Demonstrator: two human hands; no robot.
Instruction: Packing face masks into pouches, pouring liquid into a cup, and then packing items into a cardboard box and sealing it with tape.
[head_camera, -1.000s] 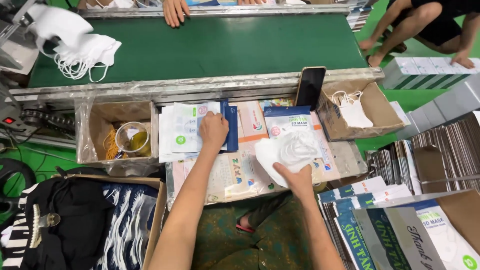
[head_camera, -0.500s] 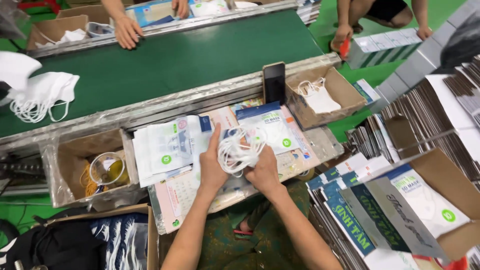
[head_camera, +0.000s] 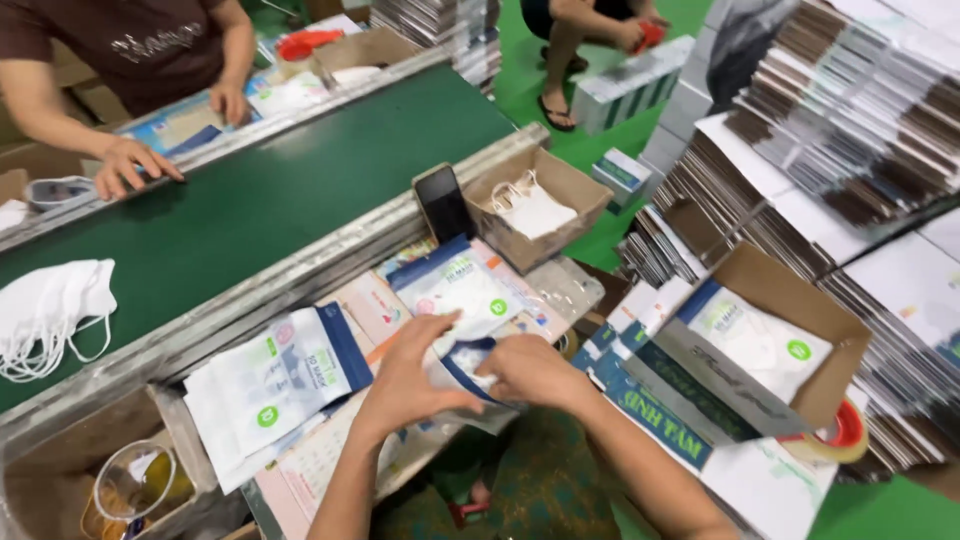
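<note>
Fingers (head_camera: 425, 345) of both hands grip blue-edged pouch (head_camera: 465, 360); pouch stack (head_camera: 275, 385) just left.

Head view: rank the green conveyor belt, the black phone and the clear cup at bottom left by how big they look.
1. Green conveyor belt, by far the largest.
2. and 3. Black phone and clear cup look alike in size; the cup sits nearer the camera, so no ranking between them.

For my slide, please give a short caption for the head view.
Both hands, left and right, hold a white-and-blue pouch beside a green conveyor belt.
</note>
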